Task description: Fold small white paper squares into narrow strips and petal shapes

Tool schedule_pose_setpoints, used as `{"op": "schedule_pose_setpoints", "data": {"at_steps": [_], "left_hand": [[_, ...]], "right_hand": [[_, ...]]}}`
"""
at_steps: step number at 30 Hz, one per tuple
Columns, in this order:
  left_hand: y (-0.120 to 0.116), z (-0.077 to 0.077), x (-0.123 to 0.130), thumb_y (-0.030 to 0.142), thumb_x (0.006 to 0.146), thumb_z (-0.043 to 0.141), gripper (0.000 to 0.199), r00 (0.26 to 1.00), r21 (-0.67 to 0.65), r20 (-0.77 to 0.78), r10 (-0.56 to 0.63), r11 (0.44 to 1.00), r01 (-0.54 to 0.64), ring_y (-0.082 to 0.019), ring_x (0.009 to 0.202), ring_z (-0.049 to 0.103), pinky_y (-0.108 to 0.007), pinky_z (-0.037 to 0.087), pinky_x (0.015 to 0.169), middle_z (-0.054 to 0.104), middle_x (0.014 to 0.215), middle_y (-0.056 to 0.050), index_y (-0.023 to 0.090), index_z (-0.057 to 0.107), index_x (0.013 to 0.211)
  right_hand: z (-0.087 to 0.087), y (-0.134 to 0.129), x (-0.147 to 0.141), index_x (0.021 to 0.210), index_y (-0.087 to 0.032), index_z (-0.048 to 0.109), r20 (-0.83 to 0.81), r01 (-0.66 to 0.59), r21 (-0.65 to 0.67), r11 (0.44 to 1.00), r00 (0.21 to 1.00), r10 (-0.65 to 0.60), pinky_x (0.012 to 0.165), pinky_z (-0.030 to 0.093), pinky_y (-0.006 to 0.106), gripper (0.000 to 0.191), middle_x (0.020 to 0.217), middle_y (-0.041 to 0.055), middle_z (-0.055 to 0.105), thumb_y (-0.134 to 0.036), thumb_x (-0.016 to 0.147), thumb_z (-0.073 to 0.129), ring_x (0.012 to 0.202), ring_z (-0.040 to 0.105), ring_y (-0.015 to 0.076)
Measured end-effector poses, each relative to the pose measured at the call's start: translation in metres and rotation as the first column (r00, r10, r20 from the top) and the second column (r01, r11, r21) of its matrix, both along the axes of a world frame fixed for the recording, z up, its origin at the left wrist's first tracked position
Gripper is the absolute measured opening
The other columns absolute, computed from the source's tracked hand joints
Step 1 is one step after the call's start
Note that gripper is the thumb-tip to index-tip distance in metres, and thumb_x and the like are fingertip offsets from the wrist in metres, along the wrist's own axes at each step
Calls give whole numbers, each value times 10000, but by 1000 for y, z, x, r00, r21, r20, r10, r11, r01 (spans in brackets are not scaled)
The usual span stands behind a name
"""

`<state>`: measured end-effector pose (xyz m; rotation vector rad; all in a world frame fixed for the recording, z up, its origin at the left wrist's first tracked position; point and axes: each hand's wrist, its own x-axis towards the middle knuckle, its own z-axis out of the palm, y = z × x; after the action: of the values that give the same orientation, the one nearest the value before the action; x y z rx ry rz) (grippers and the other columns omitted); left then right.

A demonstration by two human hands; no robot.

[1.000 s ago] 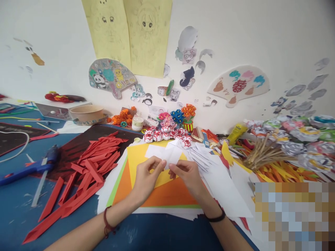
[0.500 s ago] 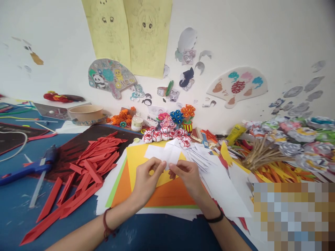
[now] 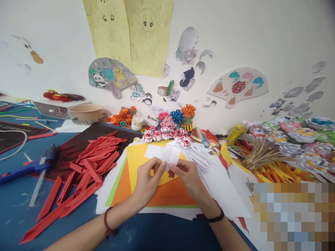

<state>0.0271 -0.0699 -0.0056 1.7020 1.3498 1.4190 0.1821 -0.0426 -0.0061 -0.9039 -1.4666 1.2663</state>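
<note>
Between my two hands is a small white strip of paper [image 3: 171, 153] with a crease down its middle. My left hand [image 3: 149, 176] pinches its near left edge between thumb and forefinger. Close beside it, my right hand [image 3: 186, 173] pinches the near right edge the same way. Beneath lie a yellow sheet [image 3: 134, 160], an orange sheet [image 3: 167, 195] and a green-edged sheet on white paper. More white paper pieces [image 3: 151, 151] rest on the yellow sheet just behind my fingers.
Folded red paper strips [image 3: 96, 160] are heaped at left, beside a blue glue gun [image 3: 39, 166]. Red-and-white paper flowers [image 3: 162, 134] stand behind the sheets. White paper strips [image 3: 200, 157], thin sticks [image 3: 261, 155] and a yellow tube [image 3: 236, 134] lie to the right.
The far end of the white paper strip has tipped lower between my fingers. Both hands have stayed almost in place, pinching it.
</note>
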Motion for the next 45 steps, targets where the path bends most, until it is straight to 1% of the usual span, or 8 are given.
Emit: {"op": "schedule_pose_setpoints", "data": {"at_steps": [3, 8, 14, 29, 34, 39, 42, 45], "left_hand": [[0, 0, 1, 376, 914, 496, 315, 1000, -6, -4, 0, 1000, 0, -107, 586, 433, -218, 347, 576, 483, 608, 34, 177, 498, 670], [-1, 0, 4, 376, 934, 445, 320, 998, -56, 17, -52, 997, 53, -109, 585, 487, -220, 366, 587, 500, 605, 38, 190, 427, 674], [-3, -2, 4, 382, 939, 427, 328, 999, -32, -35, -24, 999, 23, -110, 571, 481, -224, 350, 580, 497, 597, 38, 192, 425, 671], [-1, -4, 4, 386, 930, 444, 336, 998, -50, -21, -52, 997, 50, -109, 568, 495, -217, 355, 560, 464, 589, 50, 204, 359, 662], [-3, 0, 5, 376, 949, 404, 301, 993, -87, -32, -113, 990, 110, -126, 591, 536, -229, 370, 573, 590, 655, 20, 211, 366, 700], [-2, -1, 3, 392, 950, 395, 304, 985, -109, -42, -165, 981, 160, -132, 569, 522, -230, 353, 547, 605, 654, 12, 212, 399, 705], [-1, -2, 3, 393, 954, 392, 308, 975, -119, -30, -218, 970, 213, -129, 575, 527, -230, 367, 561, 613, 653, 12, 206, 449, 716], [0, -2, 3, 413, 947, 404, 321, 978, -149, -8, -208, 967, 204, -128, 557, 505, -231, 361, 545, 569, 609, 22, 201, 473, 716]], "right_hand": [[0, -1, 0, 748, -165, 734, -3, 1, 12, 1000, 1000, -1, 593, 500, 257, 234, 620, 25, 658, -386, 807, 686, 595, 617, 155], [1, -2, -1, 725, -163, 725, 14, 1, 20, 1000, 1000, -1, 592, 495, 263, 250, 613, 26, 659, -396, 807, 683, 587, 615, 160], [2, -3, -2, 702, -166, 713, -1, -4, 15, 1000, 1000, 4, 590, 498, 264, 256, 606, 22, 650, -401, 801, 687, 580, 612, 159], [4, -4, -3, 634, -169, 678, 42, 3, 57, 998, 999, -5, 587, 507, 266, 337, 602, 32, 656, -442, 828, 644, 571, 603, 154], [0, 0, -3, 723, -155, 710, 3, -58, -9, 998, 998, 58, 568, 496, 266, 301, 602, 27, 647, -438, 812, 660, 559, 600, 148], [-4, 7, 1, 771, -135, 705, -49, -179, -106, 978, 983, 175, 574, 494, 267, 311, 625, 30, 655, -446, 781, 685, 570, 603, 143], [-4, 7, 2, 763, -130, 712, -27, -175, -100, 980, 985, 173, 589, 491, 266, 293, 634, 32, 657, -421, 782, 682, 581, 600, 140], [-3, 6, 2, 709, -133, 716, -4, -126, -84, 988, 992, 126, 575, 469, 257, 272, 595, 20, 638, -391, 782, 671, 561, 574, 131]]}}
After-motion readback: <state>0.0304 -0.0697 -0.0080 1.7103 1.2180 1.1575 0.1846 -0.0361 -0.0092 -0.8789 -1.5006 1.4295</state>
